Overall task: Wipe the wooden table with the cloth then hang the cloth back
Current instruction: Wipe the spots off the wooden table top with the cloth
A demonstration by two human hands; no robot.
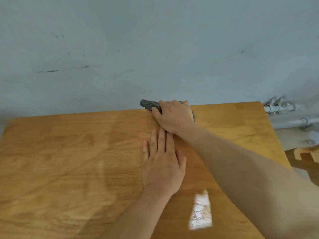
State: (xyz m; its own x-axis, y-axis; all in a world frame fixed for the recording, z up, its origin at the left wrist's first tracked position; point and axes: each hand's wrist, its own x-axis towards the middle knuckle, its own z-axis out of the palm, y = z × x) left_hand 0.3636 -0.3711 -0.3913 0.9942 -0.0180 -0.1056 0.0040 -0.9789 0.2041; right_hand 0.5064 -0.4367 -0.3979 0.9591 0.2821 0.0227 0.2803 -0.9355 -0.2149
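**Cloth at the table's far edge**

You held the bunched grey cloth [149,104] at the far edge of the wooden table [69,161], beside the blue-grey wall [155,49]. Your right hand [172,116] lay over it with the grip closed on the fabric. One end stuck out to the left past your thumb, and a sliver showed at the hand's right side. Your left hand [162,166] rested flat on the table just behind, fingers straight. Metal pipes [283,107] ran along the wall at right.

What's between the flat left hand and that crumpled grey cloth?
Only the right hand, gripping the crumpled grey cloth beyond the left hand, in the head view.
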